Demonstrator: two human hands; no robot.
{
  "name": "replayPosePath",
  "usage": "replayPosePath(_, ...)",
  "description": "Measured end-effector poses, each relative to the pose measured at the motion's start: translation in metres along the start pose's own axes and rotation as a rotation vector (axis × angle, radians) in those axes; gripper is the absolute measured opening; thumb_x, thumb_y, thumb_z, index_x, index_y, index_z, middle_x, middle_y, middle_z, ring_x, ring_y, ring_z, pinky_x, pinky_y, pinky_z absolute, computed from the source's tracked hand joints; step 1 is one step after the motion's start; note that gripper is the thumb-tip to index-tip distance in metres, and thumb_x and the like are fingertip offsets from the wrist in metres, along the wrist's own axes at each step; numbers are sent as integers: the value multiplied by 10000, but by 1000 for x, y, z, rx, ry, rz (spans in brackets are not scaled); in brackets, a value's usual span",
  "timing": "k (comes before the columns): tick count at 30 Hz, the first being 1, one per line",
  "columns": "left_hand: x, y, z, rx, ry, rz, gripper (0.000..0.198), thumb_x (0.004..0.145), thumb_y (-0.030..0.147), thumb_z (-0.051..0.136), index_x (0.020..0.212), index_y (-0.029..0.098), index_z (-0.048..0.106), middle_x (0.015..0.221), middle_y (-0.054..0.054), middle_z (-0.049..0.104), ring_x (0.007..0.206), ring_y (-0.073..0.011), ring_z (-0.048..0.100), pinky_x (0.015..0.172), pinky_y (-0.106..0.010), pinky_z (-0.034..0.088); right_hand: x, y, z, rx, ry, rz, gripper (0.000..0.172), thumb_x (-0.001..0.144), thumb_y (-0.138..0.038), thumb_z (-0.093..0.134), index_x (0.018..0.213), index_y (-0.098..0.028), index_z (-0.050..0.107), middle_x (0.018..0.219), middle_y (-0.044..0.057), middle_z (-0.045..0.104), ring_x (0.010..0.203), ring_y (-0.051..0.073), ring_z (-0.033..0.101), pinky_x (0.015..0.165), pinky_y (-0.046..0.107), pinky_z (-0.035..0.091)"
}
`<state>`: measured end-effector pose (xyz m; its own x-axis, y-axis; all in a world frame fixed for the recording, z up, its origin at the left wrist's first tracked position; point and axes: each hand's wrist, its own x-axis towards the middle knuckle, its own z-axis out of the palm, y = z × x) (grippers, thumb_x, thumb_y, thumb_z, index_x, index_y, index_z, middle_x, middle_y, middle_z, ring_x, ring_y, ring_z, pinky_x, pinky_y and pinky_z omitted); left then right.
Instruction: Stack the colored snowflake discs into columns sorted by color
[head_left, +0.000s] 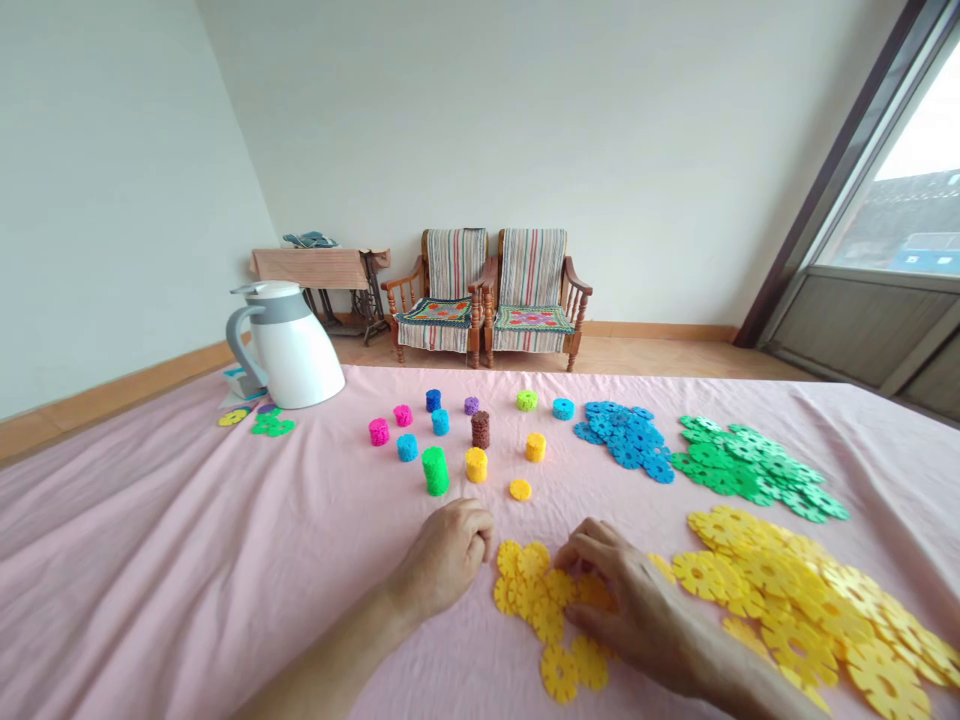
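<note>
My left hand (pixel 452 555) rests on the pink cloth, fingers curled closed; whatever they may hold is hidden. Just right of it lies a small heap of yellow snowflake discs (pixel 531 585). My right hand (pixel 626 590) reaches over this heap, thumb and fingers apart and touching the discs. Beyond my hands stand short stacks of discs: a green stack (pixel 435 471), a yellow stack (pixel 476 464), a brown stack (pixel 480 430) and another yellow stack (pixel 535 447). A low yellow stack (pixel 520 490) sits nearest my hands.
A large yellow pile (pixel 795 600) spreads at the right, with a green pile (pixel 750 465) and a blue pile (pixel 626 435) behind. Pink, blue, purple and lime stacks stand farther back. A white jug (pixel 296 350) is at the far left, near several loose discs (pixel 271 424).
</note>
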<state>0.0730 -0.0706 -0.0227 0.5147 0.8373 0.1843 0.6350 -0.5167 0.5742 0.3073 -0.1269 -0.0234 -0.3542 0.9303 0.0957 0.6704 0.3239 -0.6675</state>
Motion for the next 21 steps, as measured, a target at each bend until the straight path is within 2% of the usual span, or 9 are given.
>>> replayPosePath(6,1,0,0,0,-14,-16,212,587,7,346,532,188,441,633,7,555,690,-147,525,673,-249,365,8,-3,-1,9,71,0,219,700,-101,515,877,-222,558,860,8,591,764,143,556,681,263,438)
replayPosePath(9,1,0,0,1,-16,-14,213,585,5,345,539,189,444,637,7,557,690,-146,525,673,-247,367,25,0,1,-18,169,36,198,706,-110,505,875,-204,549,733,-12,583,662,133,549,618,257,424)
replayPosePath(12,0,0,-1,14,-21,-6,212,594,4,352,546,190,442,644,4,556,704,-149,527,669,-245,368,48,8,8,-30,242,7,157,715,-143,525,861,-194,552,699,-17,572,618,127,538,584,249,414)
replayPosePath(17,-1,-1,-1,29,-11,-4,231,615,-8,356,550,187,460,660,1,561,714,-147,531,667,-240,372,83,20,25,4,313,-12,139,712,-184,563,851,-190,565,682,-23,567,573,110,518,535,220,398)
replayPosePath(21,-2,-3,0,32,2,-3,235,613,-17,360,553,183,468,668,-2,566,712,-145,530,666,-237,372,97,23,33,5,336,-9,126,719,-200,563,844,-183,567,658,-23,559,556,109,504,515,216,377)
